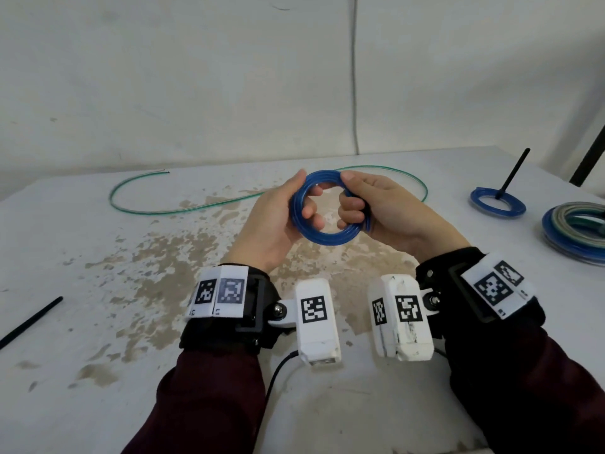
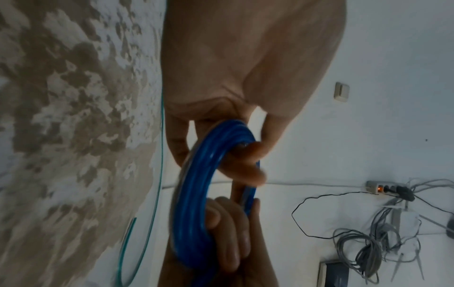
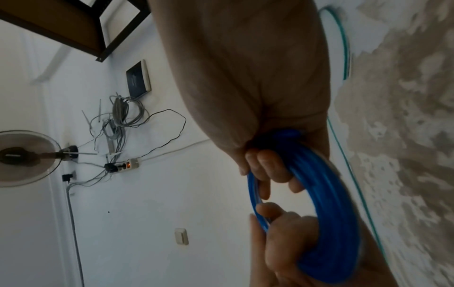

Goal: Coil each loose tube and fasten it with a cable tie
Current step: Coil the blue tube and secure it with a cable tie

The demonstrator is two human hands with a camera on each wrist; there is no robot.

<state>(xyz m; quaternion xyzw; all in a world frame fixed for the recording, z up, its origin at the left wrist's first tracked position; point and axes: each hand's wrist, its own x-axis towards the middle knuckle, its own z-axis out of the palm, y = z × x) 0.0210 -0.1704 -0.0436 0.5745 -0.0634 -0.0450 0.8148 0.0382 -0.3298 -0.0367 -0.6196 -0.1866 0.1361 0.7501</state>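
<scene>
Both hands hold a blue coil (image 1: pixel 327 237) upright above the middle of the worktop (image 1: pixel 98 257). The left hand (image 1: pixel 278 221) grasps its 9 o'clock side, fingers curled through the ring and thumb on the outer rim; the right hand (image 1: pixel 383 208) clasps the 3 o'clock side the same way, fingers hooked through the middle. The wrist views show several turns of tube bunched under the fingers, with no tie visible round them.

The step in hand looks like the end of coiling: the loops are gathered and squeezed even, not yet fastened. Next, one hand must keep the whole bundle pinched so the turns do not spring apart, while the other reaches for a tie. A black tie (image 1: pixel 31 322) lies at 8 o'clock near the worktop's edge, well apart from the hands.

A green tube (image 1: pixel 183 209) lies loose at 11 to 1 o'clock behind the hands, uncoiled. At 3 o'clock sit a tied blue coil (image 1: pixel 497 208) and a stack of coils (image 1: pixel 576 231).
</scene>
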